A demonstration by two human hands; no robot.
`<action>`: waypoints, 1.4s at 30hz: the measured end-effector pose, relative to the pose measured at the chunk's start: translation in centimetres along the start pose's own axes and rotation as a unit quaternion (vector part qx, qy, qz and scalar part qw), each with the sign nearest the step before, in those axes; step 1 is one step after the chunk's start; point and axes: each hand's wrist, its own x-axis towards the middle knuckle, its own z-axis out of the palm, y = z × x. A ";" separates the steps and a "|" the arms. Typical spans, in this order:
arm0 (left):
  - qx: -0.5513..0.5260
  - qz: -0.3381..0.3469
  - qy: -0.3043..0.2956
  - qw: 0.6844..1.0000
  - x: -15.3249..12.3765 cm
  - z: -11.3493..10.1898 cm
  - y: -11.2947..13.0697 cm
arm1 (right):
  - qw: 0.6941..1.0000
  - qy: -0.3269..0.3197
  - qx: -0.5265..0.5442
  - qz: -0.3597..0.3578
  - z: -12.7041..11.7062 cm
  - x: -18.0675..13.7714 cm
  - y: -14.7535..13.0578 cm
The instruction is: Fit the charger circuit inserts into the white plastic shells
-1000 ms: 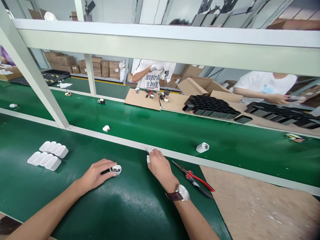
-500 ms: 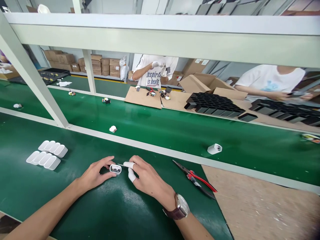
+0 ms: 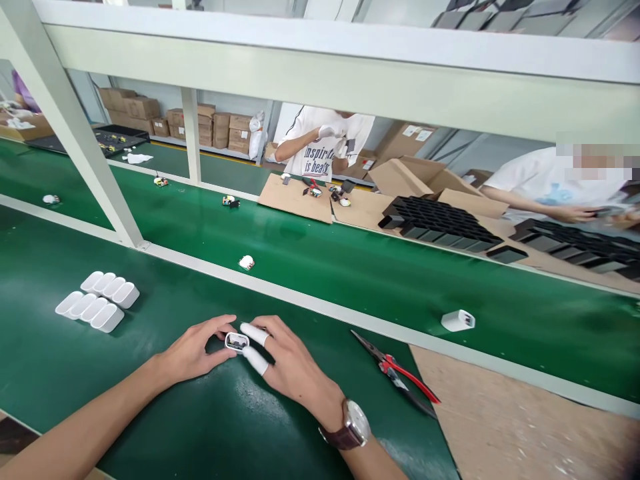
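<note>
A small white oval plastic housing, its opening facing me, has a circuit board with dark parts inside. My left hand grips it from the left between thumb and fingers. From the right, my right hand closes on its edge; white finger cots cover the thumb and index finger. Whether a thin part sits between these fingertips is hidden. Right of my hands lie long-nose pliers with red and black handles. Two rows of white oval cases stand to the left.
Beyond a pale rail runs a green conveyor belt carrying a white housing and several small circuit assemblies. Cardboard covers the right bench. A frame post rises at left. Two co-workers sit opposite near black cases.
My right fingers have moved left onto the housing; a thin piece seen between them earlier is now hard to see. The white housing on the belt has shifted right. The view has turned slightly.
</note>
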 end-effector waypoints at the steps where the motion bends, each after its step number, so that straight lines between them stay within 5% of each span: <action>1: -0.002 0.004 -0.001 1.000 0.0 0.0 0.0 | 1.000 -0.003 0.019 -0.011 0.2 0.2 -0.7; 11: 0.006 -0.003 -0.020 1.000 -0.2 0.1 -0.3 | 0.997 -0.070 -0.015 -0.006 0.5 0.8 -2.4; 16: 0.004 -0.017 -0.018 1.000 -0.4 0.2 -0.3 | 0.997 -0.039 0.070 0.017 -0.2 0.3 -0.5; 19: 0.015 -0.015 -0.008 1.000 -0.3 0.0 -0.1 | 0.998 -0.033 0.032 0.053 -1.0 -0.2 1.2; 26: 0.054 0.102 -0.025 0.993 0.3 -0.3 0.1 | 0.992 -0.075 -0.069 0.079 -0.7 -0.6 3.1; 31: 0.052 0.023 0.007 0.998 0.8 -1.2 0.5 | 0.994 -0.025 -0.073 0.077 1.3 -0.8 4.0; 37: 0.130 0.066 -0.006 0.989 9.2 -2.0 0.6 | 0.993 0.024 -0.079 0.086 2.8 -1.0 4.5; 42: 0.168 0.089 -0.083 0.978 19.1 2.2 -0.9 | 0.991 0.004 -0.103 0.088 2.6 -0.9 4.6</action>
